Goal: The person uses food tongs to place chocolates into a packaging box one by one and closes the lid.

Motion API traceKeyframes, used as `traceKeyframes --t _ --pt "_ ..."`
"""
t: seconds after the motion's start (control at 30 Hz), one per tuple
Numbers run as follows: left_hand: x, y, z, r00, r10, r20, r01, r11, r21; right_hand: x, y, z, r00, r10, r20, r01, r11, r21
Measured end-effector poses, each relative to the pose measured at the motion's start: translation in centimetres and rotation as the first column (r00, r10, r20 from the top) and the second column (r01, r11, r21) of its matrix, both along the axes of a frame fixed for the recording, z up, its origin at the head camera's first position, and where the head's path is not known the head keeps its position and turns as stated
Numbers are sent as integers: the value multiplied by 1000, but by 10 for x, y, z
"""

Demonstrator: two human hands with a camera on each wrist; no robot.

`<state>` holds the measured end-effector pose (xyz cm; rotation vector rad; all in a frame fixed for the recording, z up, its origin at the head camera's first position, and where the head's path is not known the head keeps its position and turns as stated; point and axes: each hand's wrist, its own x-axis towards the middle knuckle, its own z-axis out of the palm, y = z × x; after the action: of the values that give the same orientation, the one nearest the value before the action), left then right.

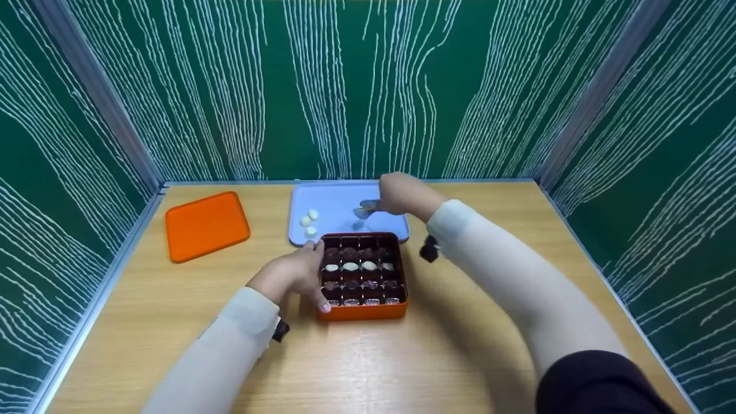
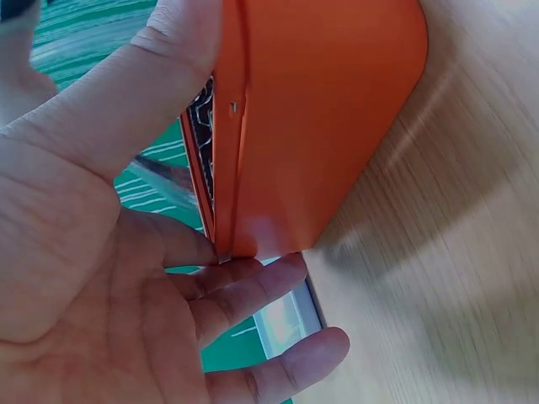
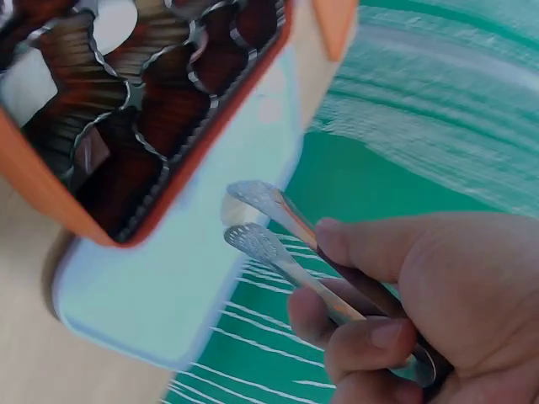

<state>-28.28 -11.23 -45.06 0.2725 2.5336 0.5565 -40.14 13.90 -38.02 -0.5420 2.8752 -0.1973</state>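
Observation:
My left hand grips the left side of an orange box, thumb at the near corner and fingers toward the far one. Dark compartments inside the box hold brown sweets and a row of white ones. Behind it lies a pale blue tray with several small white pieces at its left. Over the tray's right part, my right hand holds metal tongs, tips apart and pointing left. A cream-coloured piece shows by the tips; whether they touch it, I cannot tell.
An orange lid-like tray lies at the far left of the wooden table. Green panels with white lines stand close behind the blue tray and along both sides.

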Motion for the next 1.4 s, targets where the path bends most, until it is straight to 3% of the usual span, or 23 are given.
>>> traceKeyframes --t 0.27,0.4,0.53,0.67,0.93,1.3,1.4 --pt "-1 -1 0 999 -35 -6 35 999 -8 74 46 41 977 213 9 -213 976 47" --pt "0 -1 -2 999 -37 -8 37 999 -4 110 59 47 965 243 93 -251 965 74" --pt "0 -5 -4 999 -33 -3 33 999 -6 130 58 46 946 281 164 -306 940 152" --pt "2 -5 -3 1000 -19 10 19 1000 3 138 53 41 932 329 151 -356 909 218" --pt "4 -2 0 1000 -13 11 13 1000 7 140 36 33 921 361 148 -390 859 330" --pt "2 -3 -2 997 -60 -39 59 998 -15 141 6 14 904 398 155 -423 783 456" --pt "3 -2 -3 998 -54 -36 53 999 -10 140 6 19 906 379 191 -424 790 443"
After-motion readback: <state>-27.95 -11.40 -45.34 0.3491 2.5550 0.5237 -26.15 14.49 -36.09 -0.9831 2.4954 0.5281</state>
